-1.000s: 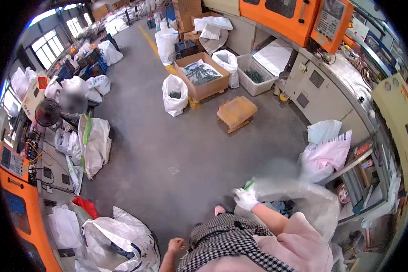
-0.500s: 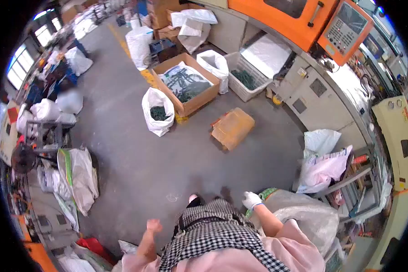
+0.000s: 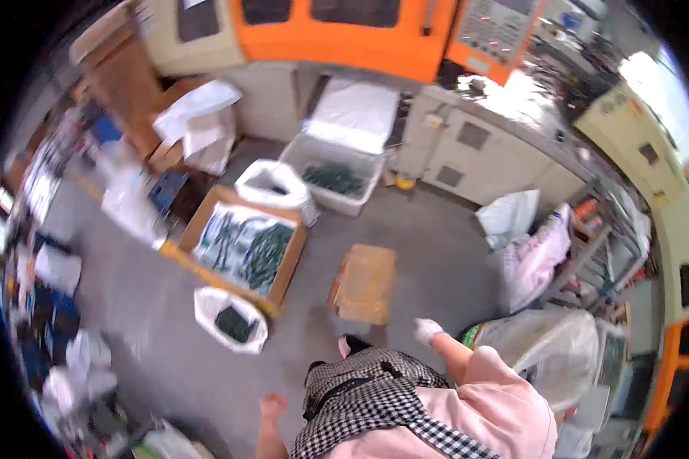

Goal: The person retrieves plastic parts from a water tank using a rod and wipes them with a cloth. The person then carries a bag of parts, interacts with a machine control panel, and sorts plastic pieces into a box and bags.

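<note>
My left hand (image 3: 272, 405) is bare and hangs low in front of the body, its fingers loosely apart with nothing visible in them. A white glove covers my right hand (image 3: 427, 330), which is stretched forward, loosely open and seemingly holding nothing; blur softens its fingers. Beyond it on the floor lies a flattened brown cardboard box (image 3: 366, 283). A large translucent sack (image 3: 547, 352) with a green edge stands beside my right forearm. The checked apron (image 3: 360, 390) covers my front, and one foot shows below it.
An open carton (image 3: 289, 260) holds dark green parts on a white liner. Near it stand a white sack (image 3: 207, 310), another white sack (image 3: 264, 174) and a pale crate (image 3: 344, 203). The orange machine (image 3: 337, 47) spans the back; a metal rack (image 3: 589, 260) is right.
My view has turned to the right and come closer to the flattened cardboard, the carton and the crate. Both hands remain apart, with nothing seen taken up.
</note>
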`<state>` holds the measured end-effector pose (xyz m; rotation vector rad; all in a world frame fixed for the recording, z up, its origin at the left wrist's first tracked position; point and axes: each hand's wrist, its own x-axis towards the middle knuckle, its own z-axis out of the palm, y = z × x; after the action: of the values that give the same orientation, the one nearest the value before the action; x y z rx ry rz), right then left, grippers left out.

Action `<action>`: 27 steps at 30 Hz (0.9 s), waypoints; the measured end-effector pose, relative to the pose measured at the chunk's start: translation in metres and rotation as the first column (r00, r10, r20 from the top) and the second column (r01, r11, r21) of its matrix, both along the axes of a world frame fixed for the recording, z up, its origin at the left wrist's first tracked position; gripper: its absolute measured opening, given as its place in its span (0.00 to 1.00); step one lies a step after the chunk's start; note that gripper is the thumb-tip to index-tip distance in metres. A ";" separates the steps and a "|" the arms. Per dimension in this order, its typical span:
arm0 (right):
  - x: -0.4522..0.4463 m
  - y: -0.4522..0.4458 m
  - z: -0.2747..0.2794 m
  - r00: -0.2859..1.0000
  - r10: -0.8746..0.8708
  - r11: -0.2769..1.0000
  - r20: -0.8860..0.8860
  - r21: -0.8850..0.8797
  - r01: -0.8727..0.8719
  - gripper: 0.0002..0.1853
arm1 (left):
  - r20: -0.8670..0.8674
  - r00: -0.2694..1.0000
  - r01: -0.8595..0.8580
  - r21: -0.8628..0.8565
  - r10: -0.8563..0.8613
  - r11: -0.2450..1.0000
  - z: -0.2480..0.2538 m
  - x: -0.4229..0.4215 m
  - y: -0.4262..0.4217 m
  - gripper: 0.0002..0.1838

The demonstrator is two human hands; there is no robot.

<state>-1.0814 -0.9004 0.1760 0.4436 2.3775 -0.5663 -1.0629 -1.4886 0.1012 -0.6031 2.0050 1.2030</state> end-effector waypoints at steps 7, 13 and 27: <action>-0.206 -0.039 0.124 0.922 0.059 0.996 -0.384 0.082 -0.029 0.10 | 0.024 0.801 0.597 -0.105 -0.598 0.796 -0.001 -0.202 0.078 0.07; -0.276 -0.037 0.155 0.798 0.030 0.988 -0.602 0.138 0.068 0.09 | -0.072 0.830 0.552 -0.030 -0.552 0.833 0.026 -0.430 0.140 0.07; -0.447 0.188 0.278 0.615 -0.075 0.736 -0.785 0.372 0.565 0.33 | -0.171 0.784 0.621 0.198 -0.597 0.758 0.092 -0.588 0.307 0.08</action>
<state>-1.5288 -0.7122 0.4544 1.1707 3.2990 -0.1056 -1.6509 -1.1814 0.1930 0.2442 1.8647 1.0440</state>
